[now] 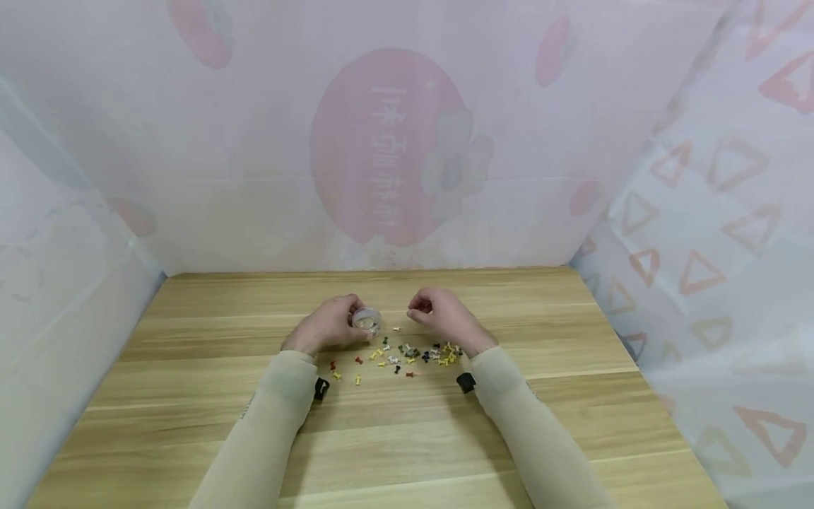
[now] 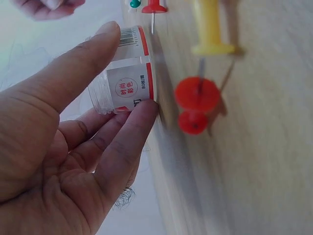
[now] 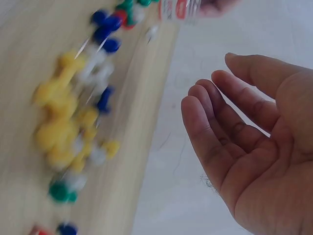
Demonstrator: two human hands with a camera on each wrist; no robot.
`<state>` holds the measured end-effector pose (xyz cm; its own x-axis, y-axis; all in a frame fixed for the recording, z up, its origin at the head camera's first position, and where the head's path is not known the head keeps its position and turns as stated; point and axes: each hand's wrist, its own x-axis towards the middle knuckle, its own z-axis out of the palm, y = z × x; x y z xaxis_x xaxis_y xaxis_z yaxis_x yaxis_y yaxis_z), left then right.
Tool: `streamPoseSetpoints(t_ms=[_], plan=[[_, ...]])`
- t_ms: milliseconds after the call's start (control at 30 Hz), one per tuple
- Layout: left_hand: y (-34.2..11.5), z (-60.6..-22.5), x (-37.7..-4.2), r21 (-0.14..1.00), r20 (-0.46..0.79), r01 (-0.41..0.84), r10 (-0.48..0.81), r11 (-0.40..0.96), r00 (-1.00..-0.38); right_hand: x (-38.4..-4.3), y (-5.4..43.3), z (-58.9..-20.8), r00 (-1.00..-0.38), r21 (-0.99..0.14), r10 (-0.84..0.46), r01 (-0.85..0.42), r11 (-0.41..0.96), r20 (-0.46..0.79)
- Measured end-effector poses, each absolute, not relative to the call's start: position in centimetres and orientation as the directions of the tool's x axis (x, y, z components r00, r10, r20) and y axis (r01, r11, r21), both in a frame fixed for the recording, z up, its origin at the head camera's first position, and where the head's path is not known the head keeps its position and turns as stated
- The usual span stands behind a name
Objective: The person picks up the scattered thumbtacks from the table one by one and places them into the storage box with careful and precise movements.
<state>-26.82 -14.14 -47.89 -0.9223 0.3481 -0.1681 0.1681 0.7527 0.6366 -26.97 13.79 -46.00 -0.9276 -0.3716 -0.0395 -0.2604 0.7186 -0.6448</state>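
Note:
My left hand (image 1: 326,324) grips a small clear plastic jar (image 1: 367,322) on the wooden table. The left wrist view shows the thumb and fingers round its white label (image 2: 128,87), which has a red band at the base. To the right, my right hand (image 1: 448,317) is held over the table with fingers loosely bent; nothing shows between thumb and fingertips in the right wrist view. Loose push pins lie in front of the hands: a yellow cluster (image 3: 56,122) by the right hand, blue pins (image 3: 105,29) beyond it, and a lone white pin (image 1: 397,329) between the hands.
Several scattered pins lie nearer the body, among them a red pin (image 1: 410,375) and a yellow pin (image 1: 358,380). Close to the left wrist camera is a red push pin (image 2: 197,95). Printed sheets (image 1: 254,141) enclose the table (image 1: 381,452) at the back and sides.

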Motion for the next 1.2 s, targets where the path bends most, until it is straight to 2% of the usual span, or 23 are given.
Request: streamPoseSetpoints(t_ms=[267, 500, 667, 867, 1200], plan=[[-13.6, -47.2, -27.4, 0.654, -0.164, 0.171, 0.358, 0.737, -0.919, -26.9, 16.2, -45.7, -0.944, -0.662, -0.327, -0.212, 0.719, -0.053], [-11.1, -46.9, -27.1, 0.713, -0.089, 0.212, 0.387, 0.668, -0.918, -27.3, 17.8, -44.8, -0.949, -0.627, -0.314, -0.244, 0.740, -0.001], [-8.9, -46.8, -26.2, 0.759, -0.081, 0.204, 0.400, 0.618, -0.913, -27.4, 18.6, -44.2, -0.951, -0.623, -0.310, -0.249, 0.741, 0.012], [-7.0, -47.5, -25.3, 0.726, 0.003, 0.292, 0.422, 0.623, -0.907, -27.3, 18.9, -43.8, -0.951, -0.632, -0.307, -0.246, 0.735, 0.013], [-6.2, -47.9, -24.5, 0.653, 0.030, 0.376, 0.473, 0.657, -0.880, -27.2, 19.1, -43.4, -0.948, -0.645, -0.319, -0.246, 0.723, 0.004]])
